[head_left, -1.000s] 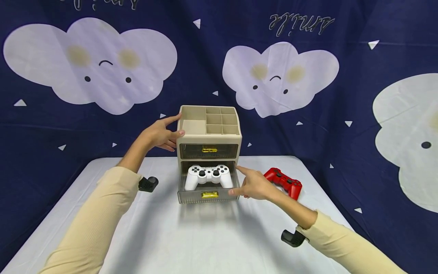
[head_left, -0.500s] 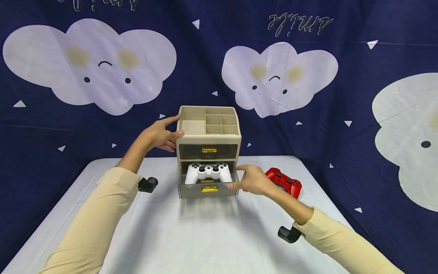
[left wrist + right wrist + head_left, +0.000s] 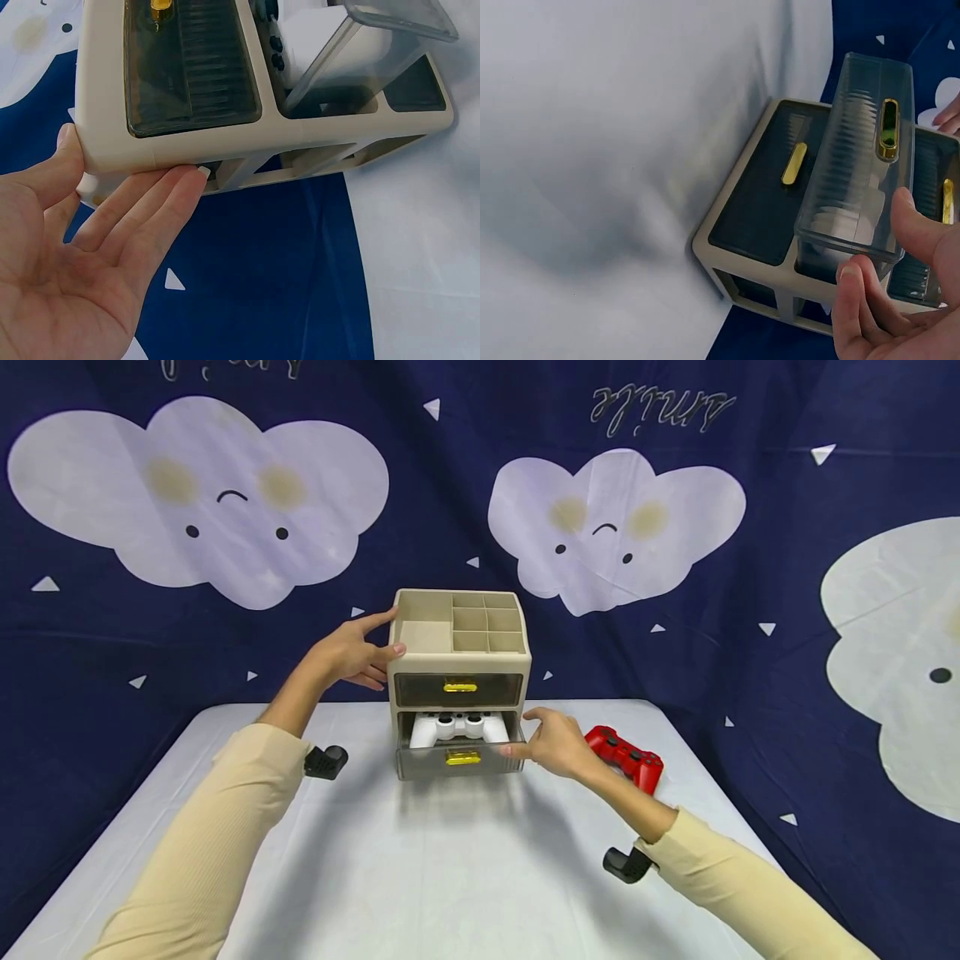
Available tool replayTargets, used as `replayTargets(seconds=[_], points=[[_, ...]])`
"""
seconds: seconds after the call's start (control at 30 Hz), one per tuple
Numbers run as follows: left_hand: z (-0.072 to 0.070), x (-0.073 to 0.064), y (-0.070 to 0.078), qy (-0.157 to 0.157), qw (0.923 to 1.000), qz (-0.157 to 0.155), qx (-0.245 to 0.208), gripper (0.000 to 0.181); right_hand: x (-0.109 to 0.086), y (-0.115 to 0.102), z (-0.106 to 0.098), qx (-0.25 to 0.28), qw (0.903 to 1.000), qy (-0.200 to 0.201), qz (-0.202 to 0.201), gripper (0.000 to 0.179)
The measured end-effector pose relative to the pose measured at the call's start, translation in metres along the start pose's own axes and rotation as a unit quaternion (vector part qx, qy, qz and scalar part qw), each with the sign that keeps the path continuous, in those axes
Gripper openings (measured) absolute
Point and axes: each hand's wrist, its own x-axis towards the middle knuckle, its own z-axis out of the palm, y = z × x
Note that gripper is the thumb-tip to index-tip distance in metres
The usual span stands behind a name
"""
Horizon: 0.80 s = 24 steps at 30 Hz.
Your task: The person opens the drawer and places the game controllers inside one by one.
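Observation:
A beige desktop organizer (image 3: 459, 664) with smoky clear drawers stands on the white-covered table. Its middle drawer (image 3: 427, 764) is partly out, and a white game controller (image 3: 491, 729) lies inside, its near part behind the drawer front. On the organizer's left side rests my left hand (image 3: 343, 653), thumb at the top front edge and fingers extended along the side wall. My right hand (image 3: 557, 745) presses its thumb (image 3: 915, 225) on the right end of the drawer front, while its bent fingers (image 3: 851, 289) lie beside the drawer's side wall.
A red game controller (image 3: 637, 762) lies on the table (image 3: 450, 877) right of the organizer, partly behind my right hand. The upper drawer (image 3: 420, 690) and bottom drawer (image 3: 754, 217) are closed. A dark blue cloud-print curtain (image 3: 435, 527) hangs close behind.
The middle drawer has slid inward, carrying the white controller farther under the upper drawer. My right hand has moved forward with it; my left hand has stayed on the organizer's side.

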Motion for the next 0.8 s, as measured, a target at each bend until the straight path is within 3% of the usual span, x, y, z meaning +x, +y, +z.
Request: replayTargets(seconds=[0.5,0.8], points=[[-0.001,0.003,0.000,-0.004,1.0000,-0.004,-0.002,0.080,0.014,-0.002,0.005,0.008,0.9996,0.018,0.020,0.091],[-0.001,0.002,0.000,0.000,1.0000,-0.007,0.004,0.080,0.020,-0.003,0.006,0.019,0.9990,0.013,0.039,0.087]])
